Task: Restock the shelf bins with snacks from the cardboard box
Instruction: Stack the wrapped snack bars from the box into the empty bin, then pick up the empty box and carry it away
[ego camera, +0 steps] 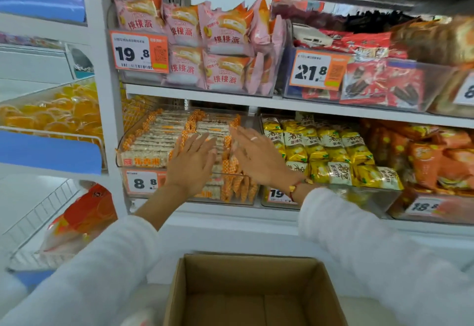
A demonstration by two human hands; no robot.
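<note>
A clear shelf bin (123,146) on the lower shelf holds rows of orange-and-white snack bars (156,138). My left hand (192,161) lies flat over the bars at the bin's right half, fingers spread, holding nothing. My right hand (256,156) hovers beside it, palm down and fingers apart, over the bin's right edge. Below me stands the cardboard box (179,289), open, with nothing visible inside.
Yellow snack packs (320,151) fill the neighbouring bin, orange packs (431,161) the one further right. Pink cake packs (218,43) and red packs (379,79) sit in bins on the shelf above. A wire basket with an orange bag (84,215) is at lower left.
</note>
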